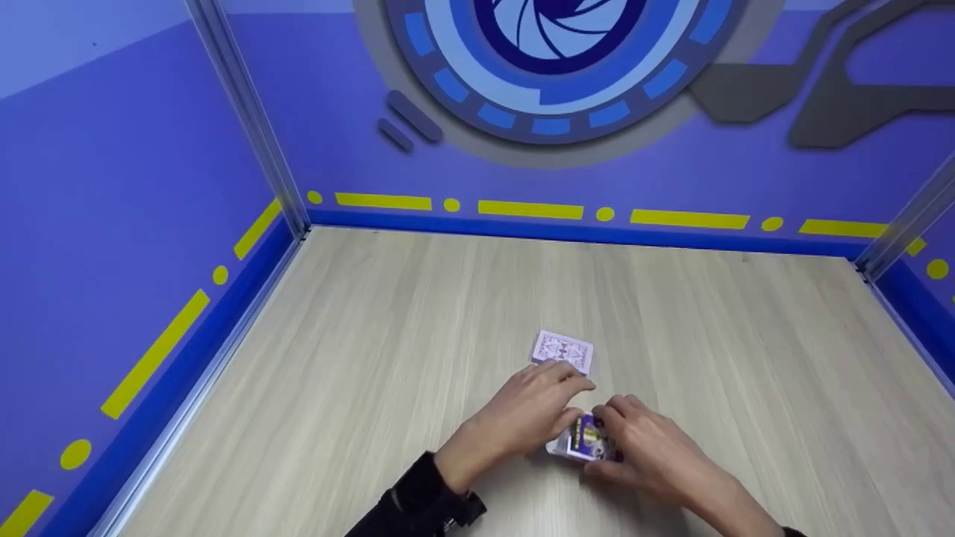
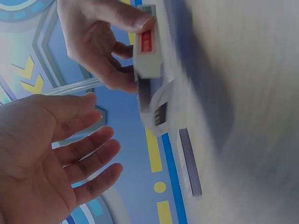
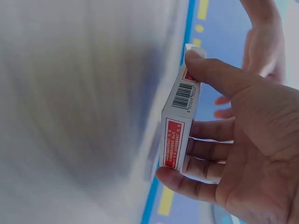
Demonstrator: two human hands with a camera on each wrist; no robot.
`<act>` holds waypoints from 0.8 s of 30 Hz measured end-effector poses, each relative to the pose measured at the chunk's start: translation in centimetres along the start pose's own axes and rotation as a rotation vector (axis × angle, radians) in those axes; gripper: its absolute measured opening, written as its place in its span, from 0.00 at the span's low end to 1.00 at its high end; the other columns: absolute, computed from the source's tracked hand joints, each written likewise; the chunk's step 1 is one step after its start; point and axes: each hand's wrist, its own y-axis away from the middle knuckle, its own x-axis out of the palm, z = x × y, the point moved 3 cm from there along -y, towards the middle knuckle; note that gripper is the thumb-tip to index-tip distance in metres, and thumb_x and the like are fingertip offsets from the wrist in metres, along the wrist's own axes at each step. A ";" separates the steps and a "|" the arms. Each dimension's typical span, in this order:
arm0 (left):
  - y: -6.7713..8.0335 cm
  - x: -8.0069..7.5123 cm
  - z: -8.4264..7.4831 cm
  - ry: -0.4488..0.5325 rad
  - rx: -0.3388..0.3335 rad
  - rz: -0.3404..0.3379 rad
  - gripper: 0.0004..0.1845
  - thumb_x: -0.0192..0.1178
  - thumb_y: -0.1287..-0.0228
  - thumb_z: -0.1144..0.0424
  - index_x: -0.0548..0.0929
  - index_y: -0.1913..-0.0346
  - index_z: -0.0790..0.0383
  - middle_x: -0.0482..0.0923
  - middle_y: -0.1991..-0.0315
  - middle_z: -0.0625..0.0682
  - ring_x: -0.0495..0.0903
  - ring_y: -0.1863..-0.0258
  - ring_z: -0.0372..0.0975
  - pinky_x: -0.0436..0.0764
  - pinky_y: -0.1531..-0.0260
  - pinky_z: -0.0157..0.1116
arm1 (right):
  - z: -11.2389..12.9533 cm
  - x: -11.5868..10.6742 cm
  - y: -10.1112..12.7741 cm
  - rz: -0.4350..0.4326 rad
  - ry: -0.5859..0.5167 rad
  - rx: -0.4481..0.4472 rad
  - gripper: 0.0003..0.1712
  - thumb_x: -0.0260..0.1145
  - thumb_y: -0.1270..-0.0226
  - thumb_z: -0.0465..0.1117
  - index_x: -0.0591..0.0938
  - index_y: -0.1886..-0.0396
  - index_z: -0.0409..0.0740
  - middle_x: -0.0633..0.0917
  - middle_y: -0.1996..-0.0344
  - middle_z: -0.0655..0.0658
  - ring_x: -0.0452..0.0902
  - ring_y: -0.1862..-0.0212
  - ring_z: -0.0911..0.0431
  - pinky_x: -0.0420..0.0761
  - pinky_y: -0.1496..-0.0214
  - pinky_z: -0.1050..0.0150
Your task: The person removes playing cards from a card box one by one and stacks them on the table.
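My right hand [image 1: 656, 447] grips a small playing card box [image 1: 588, 438], white with a printed purple and yellow face. In the right wrist view the thumb lies on one end of the box [image 3: 174, 135], near its barcode, and the fingers curl round the far side. A loose flap [image 2: 160, 112] sticks out at the box's end in the left wrist view. My left hand [image 1: 526, 406] hovers beside the box, its relaxed fingers [image 2: 93, 144] spread and holding nothing. Just beyond it, a deck of cards [image 1: 565, 347] lies on the table, patterned back up, partly covered by that hand in the head view.
The pale wooden table [image 1: 388, 328] is bounded by blue printed panels [image 1: 321, 134] at the back and both sides. Metal corner posts [image 1: 250, 112] rise at the back left and back right.
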 end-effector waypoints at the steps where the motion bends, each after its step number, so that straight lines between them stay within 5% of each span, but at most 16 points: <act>1: -0.3 -0.1 -0.1 0.001 0.003 -0.010 0.19 0.63 0.26 0.56 0.81 0.35 0.53 0.80 0.42 0.47 0.77 0.41 0.36 0.75 0.40 0.34 | -0.3 -0.4 0.0 -0.007 -0.004 0.015 0.37 0.81 0.47 0.59 0.83 0.49 0.36 0.81 0.58 0.47 0.76 0.58 0.57 0.82 0.62 0.57; 9: -2.6 -1.3 -1.3 0.074 -0.008 -0.130 0.19 0.64 0.26 0.60 0.81 0.36 0.55 0.80 0.46 0.47 0.78 0.46 0.34 0.76 0.44 0.29 | -2.1 -3.5 -0.2 -0.054 -0.003 0.123 0.36 0.82 0.47 0.58 0.83 0.47 0.38 0.82 0.55 0.45 0.76 0.57 0.56 0.83 0.60 0.56; 14: -3.8 -2.0 -1.8 0.189 -0.065 -0.214 0.16 0.62 0.26 0.63 0.80 0.39 0.57 0.80 0.49 0.48 0.80 0.55 0.31 0.78 0.58 0.24 | -3.1 -5.4 -0.3 -0.080 -0.002 0.184 0.38 0.82 0.46 0.59 0.83 0.44 0.37 0.82 0.53 0.42 0.77 0.57 0.55 0.83 0.60 0.55; 24: -6.3 -2.3 -1.9 0.436 -0.169 -0.280 0.09 0.63 0.27 0.67 0.77 0.48 0.61 0.78 0.57 0.48 0.73 0.65 0.28 0.73 0.69 0.20 | -4.6 -8.1 -0.1 -0.210 -0.029 0.199 0.38 0.83 0.47 0.54 0.81 0.43 0.36 0.80 0.52 0.41 0.75 0.57 0.52 0.80 0.63 0.55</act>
